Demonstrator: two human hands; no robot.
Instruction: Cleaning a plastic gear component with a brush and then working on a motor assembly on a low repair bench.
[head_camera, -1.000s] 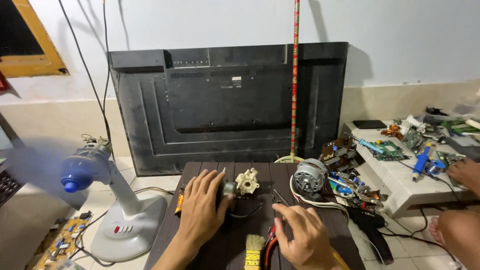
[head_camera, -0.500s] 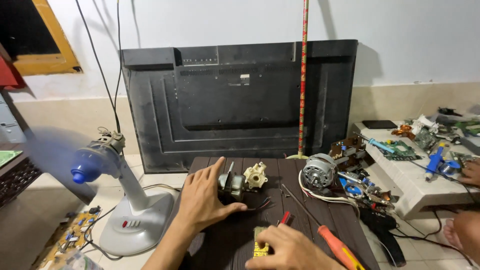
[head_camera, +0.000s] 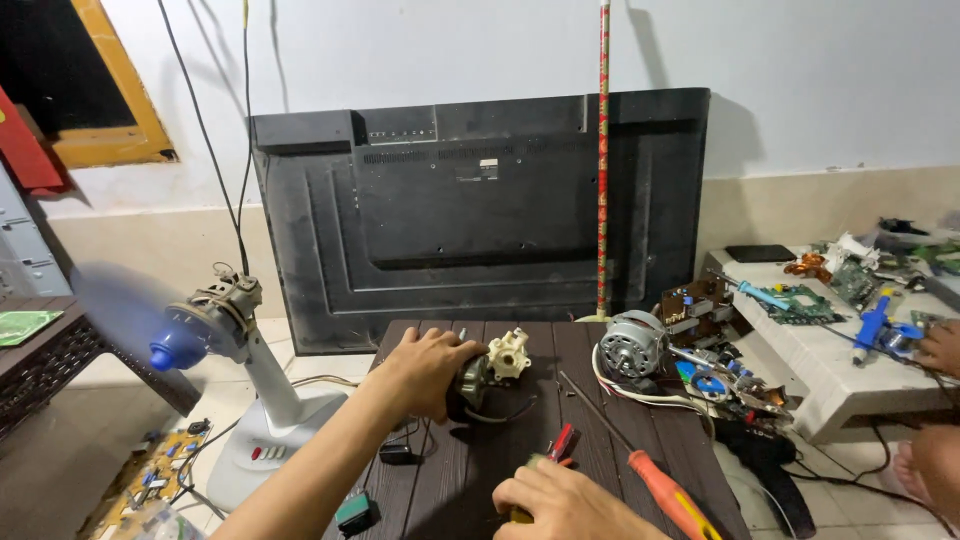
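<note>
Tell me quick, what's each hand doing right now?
Left hand: closed around a small pump motor on the table.
Right hand: fingers curled over a yellow-handled tool; the grip itself cannot be told.

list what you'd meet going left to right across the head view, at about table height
desk fan → left hand → small pump motor → grey electric motor → circuit boards → blue tool

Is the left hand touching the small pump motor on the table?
Touching. The head view shows the left hand wrapped over the pump motor, fingers on its body.
</note>
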